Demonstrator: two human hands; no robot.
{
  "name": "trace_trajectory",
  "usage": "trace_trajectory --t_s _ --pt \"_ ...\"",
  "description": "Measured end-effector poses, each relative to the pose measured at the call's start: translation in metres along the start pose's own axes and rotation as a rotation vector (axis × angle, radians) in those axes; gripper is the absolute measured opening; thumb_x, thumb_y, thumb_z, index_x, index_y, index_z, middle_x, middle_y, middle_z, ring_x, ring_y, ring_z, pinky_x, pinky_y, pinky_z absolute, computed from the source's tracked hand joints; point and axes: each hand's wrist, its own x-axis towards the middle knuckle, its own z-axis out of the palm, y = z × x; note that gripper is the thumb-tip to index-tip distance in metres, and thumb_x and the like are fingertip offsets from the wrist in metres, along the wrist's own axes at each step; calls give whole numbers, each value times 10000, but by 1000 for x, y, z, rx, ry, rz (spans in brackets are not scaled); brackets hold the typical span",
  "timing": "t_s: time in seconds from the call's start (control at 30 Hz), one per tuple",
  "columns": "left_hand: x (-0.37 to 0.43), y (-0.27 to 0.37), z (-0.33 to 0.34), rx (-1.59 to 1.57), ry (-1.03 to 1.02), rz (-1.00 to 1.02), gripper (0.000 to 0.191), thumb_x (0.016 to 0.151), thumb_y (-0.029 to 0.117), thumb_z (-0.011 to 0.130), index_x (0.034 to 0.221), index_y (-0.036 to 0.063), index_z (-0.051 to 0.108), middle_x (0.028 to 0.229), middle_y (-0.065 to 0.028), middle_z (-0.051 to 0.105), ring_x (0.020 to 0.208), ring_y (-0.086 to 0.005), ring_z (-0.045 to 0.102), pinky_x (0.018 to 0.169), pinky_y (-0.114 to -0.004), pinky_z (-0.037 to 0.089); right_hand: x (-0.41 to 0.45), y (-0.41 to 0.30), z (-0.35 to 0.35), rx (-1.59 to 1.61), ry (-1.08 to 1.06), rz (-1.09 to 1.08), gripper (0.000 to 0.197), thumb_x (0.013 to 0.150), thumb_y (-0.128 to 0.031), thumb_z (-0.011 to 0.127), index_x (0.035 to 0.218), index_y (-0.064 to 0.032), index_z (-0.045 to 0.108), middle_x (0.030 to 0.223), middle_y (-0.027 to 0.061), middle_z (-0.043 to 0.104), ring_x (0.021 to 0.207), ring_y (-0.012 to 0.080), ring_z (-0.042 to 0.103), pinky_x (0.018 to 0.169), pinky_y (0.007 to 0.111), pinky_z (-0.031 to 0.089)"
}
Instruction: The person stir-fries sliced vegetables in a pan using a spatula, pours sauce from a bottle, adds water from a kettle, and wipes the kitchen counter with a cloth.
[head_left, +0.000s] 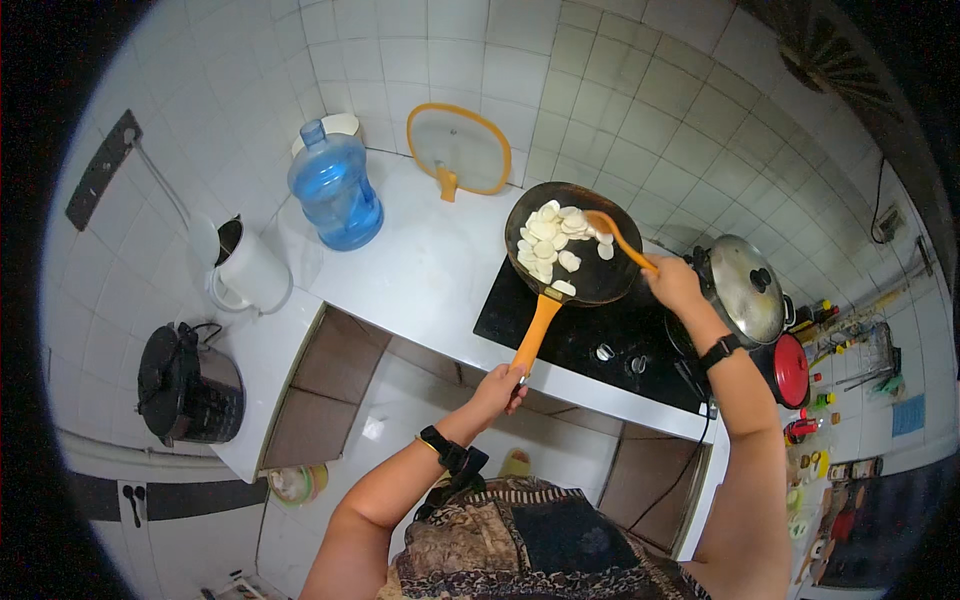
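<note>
A dark frying pan (607, 274) sits over the left part of a black cooktop (540, 334), tilted a little in view. Pale, round, sliced pieces (545, 240) lie mostly in the pan's left and upper part, with a few apart from the pile. My left hand (498, 390) grips the end of the pan's orange handle (538, 330). In my right hand (673, 283) is an orange spatula (626, 246), its head among the slices at the pan's upper right. The spatula's head is partly hidden by the food.
Right of the pan stand a steel pot with a lid (750, 289) and a red-lidded pot (791, 371), close to my right forearm. A glass lid with orange rim (457, 146) leans on the tiles. Further left are a blue water jug (336, 191), white kettle (255, 274) and black cooker (191, 390).
</note>
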Motion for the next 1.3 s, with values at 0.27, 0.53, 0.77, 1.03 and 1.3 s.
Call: trace_trajectory --t_s 0.27,0.53,0.77,1.03,1.3 --pt "-2 4 6 -7 14 32 326 907 382 457 928 57 431 640 5 490 455 -71 430 394 -221 337 41 53 38 1037 -382 587 214 859 -234 521 859 -32 590 589 55 538 405 131 450 389 269 337" --pt "-4 1 7 27 50 17 343 914 401 441 964 62 461 656 8 482 473 -73 415 418 -226 333 76 18 32 927 -520 260 344 837 -214 588 1151 -74 586 605 -12 516 395 65 377 371 237 288" --pt "2 1 9 47 38 29 362 905 431 452 960 73 456 642 19 477 469 -78 413 411 -231 327 66 16 21 453 -433 -275 385 759 -146 640 1143 -138 605 836 58 658 711 150 578 651 290 449" --pt "2 -1 5 0 -12 34 351 915 419 436 977 75 466 644 19 472 469 -83 397 419 -236 315 -16 -10 -102 -411 -111 -350 270 697 -100 637 941 -199 693 828 92 656 747 278 627 637 383 484" --pt "2 -2 5 6 -23 34 342 915 414 437 992 82 473 645 25 473 481 -81 402 433 -237 326 -26 -16 -57 -288 -339 -254 325 678 -138 671 1002 -157 663 874 96 655 829 290 614 696 385 486"
